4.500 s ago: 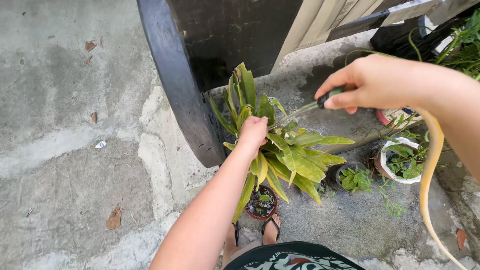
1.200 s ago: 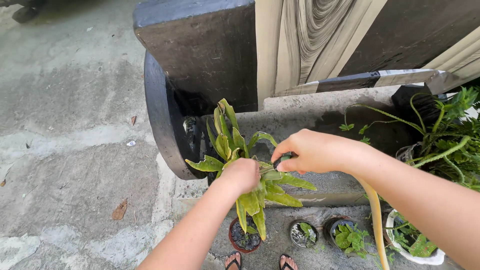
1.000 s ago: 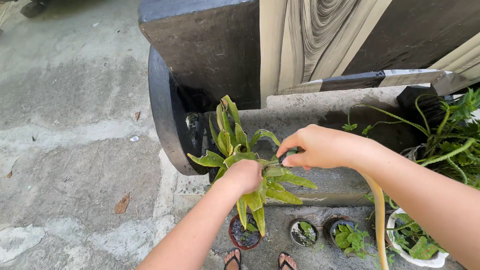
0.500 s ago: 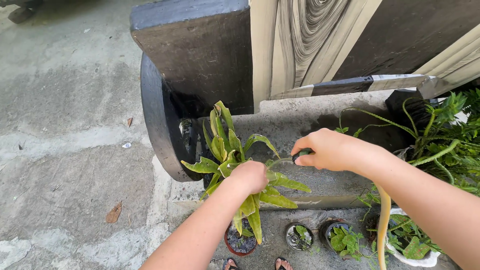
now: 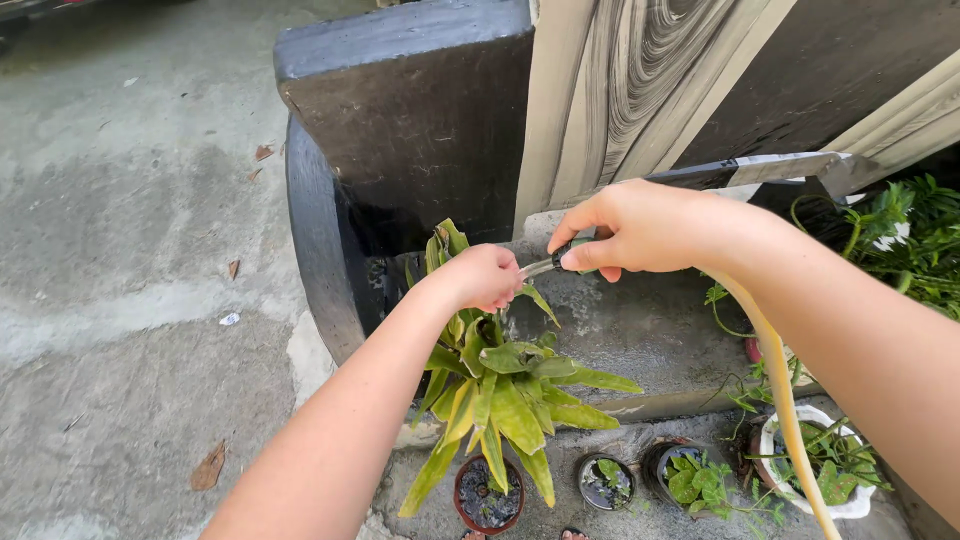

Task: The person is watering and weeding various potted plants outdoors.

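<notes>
Your right hand grips the hose nozzle, its length pointing left toward your left hand, closed among the plant leaves just below.

Both forearms are bare to the frame edge, no sleeves, watch or rings showing, the left hand toward 9 o'clock of the right hand.

Leafy plant left of small pots
</notes>
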